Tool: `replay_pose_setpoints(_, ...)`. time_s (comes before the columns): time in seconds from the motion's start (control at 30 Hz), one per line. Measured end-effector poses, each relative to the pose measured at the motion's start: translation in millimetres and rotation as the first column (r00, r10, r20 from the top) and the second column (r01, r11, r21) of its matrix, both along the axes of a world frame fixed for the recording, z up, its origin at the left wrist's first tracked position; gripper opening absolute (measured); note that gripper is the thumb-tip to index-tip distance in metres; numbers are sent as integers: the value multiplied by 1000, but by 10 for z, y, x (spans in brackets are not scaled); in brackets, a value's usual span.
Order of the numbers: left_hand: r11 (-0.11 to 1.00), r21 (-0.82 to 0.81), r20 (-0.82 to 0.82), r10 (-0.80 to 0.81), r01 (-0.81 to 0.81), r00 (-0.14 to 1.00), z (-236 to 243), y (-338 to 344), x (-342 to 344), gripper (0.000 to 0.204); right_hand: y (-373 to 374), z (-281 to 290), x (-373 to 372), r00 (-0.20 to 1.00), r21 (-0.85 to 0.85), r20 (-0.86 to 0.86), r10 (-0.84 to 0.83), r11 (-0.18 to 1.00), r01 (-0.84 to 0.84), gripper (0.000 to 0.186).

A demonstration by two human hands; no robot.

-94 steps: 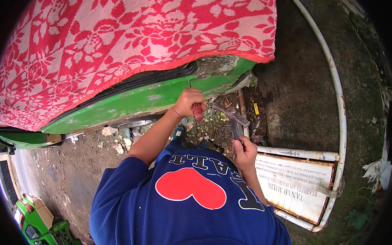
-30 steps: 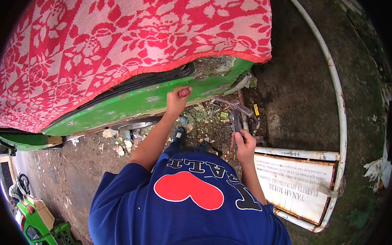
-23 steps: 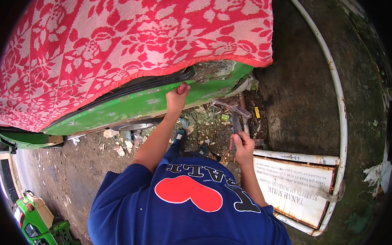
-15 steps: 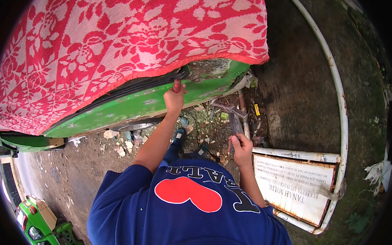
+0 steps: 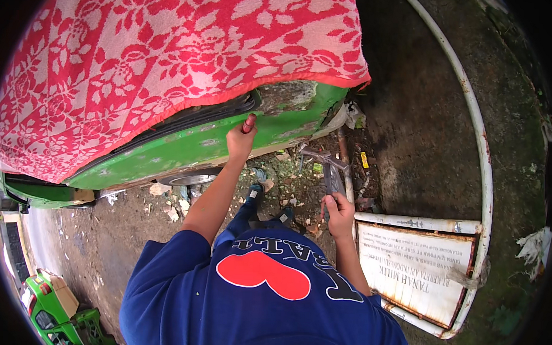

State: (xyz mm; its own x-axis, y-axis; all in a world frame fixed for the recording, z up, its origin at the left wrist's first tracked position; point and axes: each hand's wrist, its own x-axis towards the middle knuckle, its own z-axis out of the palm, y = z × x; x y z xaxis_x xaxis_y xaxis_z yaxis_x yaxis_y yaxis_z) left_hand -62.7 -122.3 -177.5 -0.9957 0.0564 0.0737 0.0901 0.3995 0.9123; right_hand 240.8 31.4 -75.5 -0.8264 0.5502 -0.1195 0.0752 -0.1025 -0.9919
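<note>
My left hand [image 5: 239, 142] is closed around a short reddish-brown cylindrical tool [image 5: 249, 123], its rounded end showing above my fist. The tool's lower end is hidden, so its kind cannot be told. This hand is over the side of a green car body [image 5: 213, 137] with patches of worn, scraped paint. Lower and to the right, my right hand [image 5: 339, 215] grips a hammer [image 5: 333, 174] by its dark grey handle, thumb along it. The hammer's head points away from me, over the littered ground and apart from the car.
A red and pink flowered blanket [image 5: 189, 54] drapes over the car. To the right stands a rusty white pipe frame [image 5: 481, 128] with a white sign panel [image 5: 415, 268]. Broken chips and rubbish [image 5: 276, 178] lie around my feet. Another green vehicle [image 5: 52, 304] is at lower left.
The view has shifted slightly, and the blanket and car sit a little further left. My left hand has moved slightly left with its tool. Both hands keep their grips.
</note>
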Motion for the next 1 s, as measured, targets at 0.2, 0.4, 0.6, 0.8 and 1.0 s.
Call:
replay_pose_setpoints(0.2,993,-114,100,9,2,995,350,30,-33,32,67,-42,97,999,32,17,27,999,-28,23)
replay_pose_setpoints(0.4,1000,-6,-1,8,-8,1000,143,-100,-39,36,64,-32,122,1000,-25,3,11,1000,-11,22)
replay_pose_setpoints(0.6,975,-221,89,1,19,996,381,-43,-22,36,31,-36,127,999,-8,17,31,1000,-31,23)
replay_pose_setpoints(0.8,994,-105,49,-29,34,998,269,-167,-32,37,-83,-15,116,999,-28,19,38,999,-38,23)
replay_pose_setpoints(1.0,973,5,-58,-230,230,972,161,-387,140,23,-228,-39,82,999,-60,-32,-2,998,0,23)
